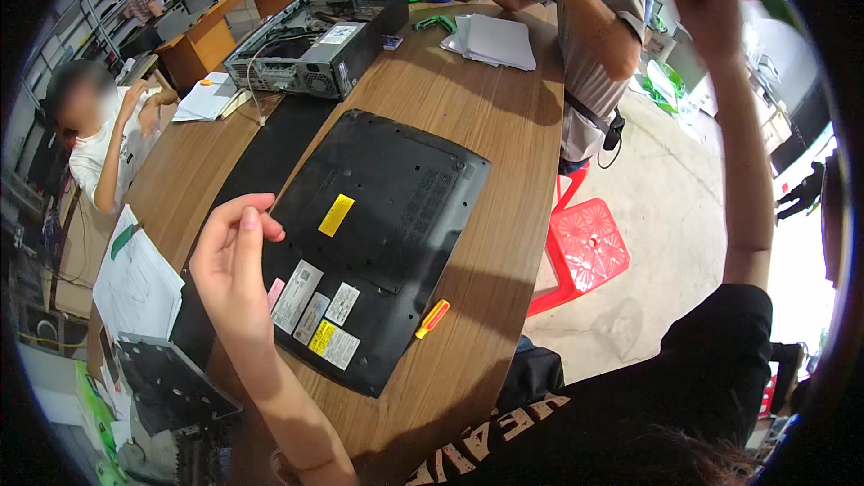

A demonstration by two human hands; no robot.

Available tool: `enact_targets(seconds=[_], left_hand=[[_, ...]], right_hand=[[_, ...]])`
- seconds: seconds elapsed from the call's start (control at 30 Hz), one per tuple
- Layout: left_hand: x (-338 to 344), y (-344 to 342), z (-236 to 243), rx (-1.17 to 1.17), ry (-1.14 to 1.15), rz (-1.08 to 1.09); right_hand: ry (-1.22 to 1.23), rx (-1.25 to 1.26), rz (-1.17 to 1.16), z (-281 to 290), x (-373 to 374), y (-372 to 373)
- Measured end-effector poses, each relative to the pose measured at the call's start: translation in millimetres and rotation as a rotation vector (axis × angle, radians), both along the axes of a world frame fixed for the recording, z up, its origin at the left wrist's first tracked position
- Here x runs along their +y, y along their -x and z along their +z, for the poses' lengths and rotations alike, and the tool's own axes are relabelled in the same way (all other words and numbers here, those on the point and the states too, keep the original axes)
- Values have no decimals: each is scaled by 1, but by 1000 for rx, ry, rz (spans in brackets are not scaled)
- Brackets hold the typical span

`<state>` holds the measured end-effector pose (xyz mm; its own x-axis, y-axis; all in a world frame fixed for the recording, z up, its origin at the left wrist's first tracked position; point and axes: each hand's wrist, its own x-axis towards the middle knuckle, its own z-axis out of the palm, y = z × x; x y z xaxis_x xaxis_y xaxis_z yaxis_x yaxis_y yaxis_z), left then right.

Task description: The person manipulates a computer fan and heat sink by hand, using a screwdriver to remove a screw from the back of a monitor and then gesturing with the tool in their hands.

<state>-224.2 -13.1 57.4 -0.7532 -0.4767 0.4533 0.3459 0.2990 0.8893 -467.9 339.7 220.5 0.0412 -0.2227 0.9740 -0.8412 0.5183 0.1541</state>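
Observation:
A black laptop (378, 207) lies bottom-up on the wooden table, its underside showing vents, screw holes and several labels. My left hand (236, 261) is held above its left edge, fingers curled in with the thumb against them; whatever they might hold is too small to see. High at the right, away from the table, my right hand (702, 9) is raised with its fingers closed. Whether it holds anything is hidden. Beside the laptop's right edge rests a small yellow and red screwdriver handle (433, 319).
An opened desktop computer case (315, 45) stands at the far side, near a stack of papers (493, 40). More papers (135, 279) and a black metal panel (171, 382) are on the left. A red stool (589, 247) stands right of the table. Two people are close to the table.

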Motion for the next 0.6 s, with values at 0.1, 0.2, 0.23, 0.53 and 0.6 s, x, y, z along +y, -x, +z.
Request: enact_targets(seconds=[0.1, 0.2, 0.23, 0.53, 0.6], left_hand=[[-2, -10, 1, -53, 25, -88], [2, -17, 7, -80, 33, -164], [1, -19, 10, -107, 60, -193], [-5, -21, 14, -99, -40, -190], [-4, -22, 16, -53, -44, -224]], right_hand=[[278, -1404, 617, -76, -58, -36], [104, -1794, 839, -121, -88, -61], [80, -1904, 898, -129, -101, -74], [-477, -1903, 1261, -123, -176, -135], [-402, -1599, 1302, -120, -194, -144]])
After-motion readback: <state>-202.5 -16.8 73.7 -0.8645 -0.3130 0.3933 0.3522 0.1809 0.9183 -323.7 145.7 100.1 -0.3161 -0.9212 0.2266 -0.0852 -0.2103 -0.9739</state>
